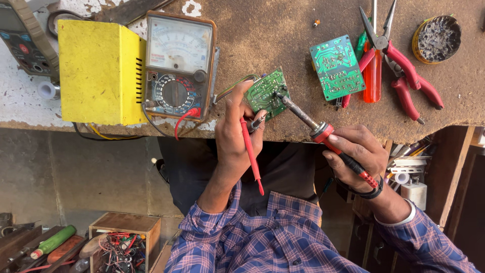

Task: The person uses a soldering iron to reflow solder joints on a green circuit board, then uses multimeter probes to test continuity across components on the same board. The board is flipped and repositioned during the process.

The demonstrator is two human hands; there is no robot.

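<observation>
My left hand (233,136) grips a small green circuit board (266,92) at the bench's near edge, and a thin red probe (250,154) is tucked between its fingers. In my right hand (356,151) is a soldering iron (323,132) with a red and black handle. Its metal tip touches the board's upper right part. Coloured wires (230,87) trail from the board towards the meter.
An analogue multimeter (177,65) leans beside a yellow metal box (98,71) at the left. A second green circuit board (336,66), an orange screwdriver (373,76), red-handled pliers (404,71) and a round tin (436,38) lie at the right. A wooden box of wires (124,245) stands on the floor.
</observation>
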